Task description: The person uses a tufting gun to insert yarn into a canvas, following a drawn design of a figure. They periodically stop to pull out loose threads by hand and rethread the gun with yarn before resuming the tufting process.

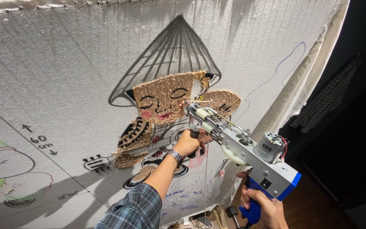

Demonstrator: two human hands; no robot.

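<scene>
Hands: 2 | left hand (pixel 188 143) grips front handle (pixel 195 134) | right hand (pixel 264 207) grips blue grip (pixel 253 212) | tufting gun (pixel 250 154): 1 | cloth (pixel 64 76): 1

You're gripping a silver-grey tufting gun (pixel 250 157) with a blue handle (pixel 253 208). You're wearing a blue-grey plaid sleeve (pixel 134 210) and silver watch (pixel 175 157). The white mesh cloth (pixel 64 63) is showing tan-gold tufting (pixel 166 99), black outlines, pink cheeks.

right hand (pixel 264 208) cut off by bottom edge; tufting gun (pixel 242 148) tip hidden against cloth (pixel 64 63); floor clutter (pixel 208 218) indistinct
</scene>
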